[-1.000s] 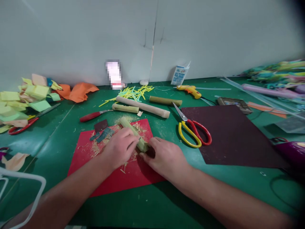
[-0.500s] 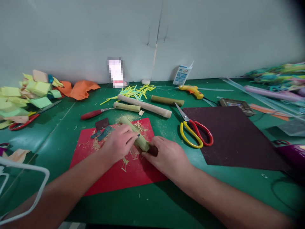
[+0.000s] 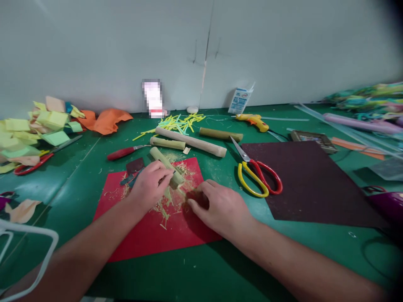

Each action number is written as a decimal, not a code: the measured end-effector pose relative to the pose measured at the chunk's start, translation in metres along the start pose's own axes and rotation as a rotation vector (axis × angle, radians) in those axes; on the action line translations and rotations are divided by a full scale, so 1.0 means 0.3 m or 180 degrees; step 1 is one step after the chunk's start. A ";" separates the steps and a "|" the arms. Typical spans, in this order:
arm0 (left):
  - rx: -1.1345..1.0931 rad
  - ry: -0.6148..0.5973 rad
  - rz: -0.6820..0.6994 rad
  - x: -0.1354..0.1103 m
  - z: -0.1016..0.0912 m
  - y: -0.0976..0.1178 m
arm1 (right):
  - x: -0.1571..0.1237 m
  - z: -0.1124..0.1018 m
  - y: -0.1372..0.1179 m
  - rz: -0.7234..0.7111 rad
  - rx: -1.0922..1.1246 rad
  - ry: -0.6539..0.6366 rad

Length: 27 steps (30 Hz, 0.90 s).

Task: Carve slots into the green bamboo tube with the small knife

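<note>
My left hand (image 3: 149,186) is closed round a short pale green bamboo stick (image 3: 163,163) that lies slanted on a red sheet (image 3: 151,226). My right hand (image 3: 217,207) is closed on a small dark brown piece, likely sandpaper (image 3: 197,198), held just off the stick's near end. Fine pale shavings (image 3: 166,205) lie scattered on the red sheet between the hands. Small dark scraps (image 3: 135,165) sit at the sheet's far left corner.
Behind the sheet lie a red-handled knife (image 3: 121,153), more bamboo sticks (image 3: 190,141) and yellow strips (image 3: 178,122). Yellow and red scissors (image 3: 256,176) and a large dark sheet (image 3: 310,184) lie right. A yellow glue gun (image 3: 252,120) sits farther back. Coloured paper pieces (image 3: 31,132) are piled left.
My left hand has drawn the bamboo stick up and to the left, away from my right hand. The dark piece in my right hand now sits clear of the stick's end.
</note>
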<state>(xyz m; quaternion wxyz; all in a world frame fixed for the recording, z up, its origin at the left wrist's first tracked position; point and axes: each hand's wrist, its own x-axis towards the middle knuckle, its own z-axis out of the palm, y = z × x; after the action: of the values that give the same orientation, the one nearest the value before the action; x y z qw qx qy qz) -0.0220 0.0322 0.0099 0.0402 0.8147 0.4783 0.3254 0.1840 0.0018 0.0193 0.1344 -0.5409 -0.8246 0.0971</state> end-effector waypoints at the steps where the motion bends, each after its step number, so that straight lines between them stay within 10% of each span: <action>1: -0.0026 -0.0032 -0.0042 0.001 0.000 0.002 | 0.002 -0.001 -0.001 0.0012 -0.0008 0.0015; 13: -0.0119 -0.0624 0.0374 -0.037 0.020 0.094 | 0.009 0.006 -0.017 -0.0030 -0.0088 0.0076; 27: 0.0243 -0.0111 0.0171 -0.027 0.010 0.044 | 0.001 0.011 0.005 0.0010 0.0057 -0.0058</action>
<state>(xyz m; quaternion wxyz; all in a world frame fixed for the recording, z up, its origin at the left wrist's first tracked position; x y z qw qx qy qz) -0.0131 0.0195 0.0085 0.0087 0.8337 0.4675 0.2936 0.1842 0.0027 0.0157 0.1315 -0.5401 -0.8240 0.1096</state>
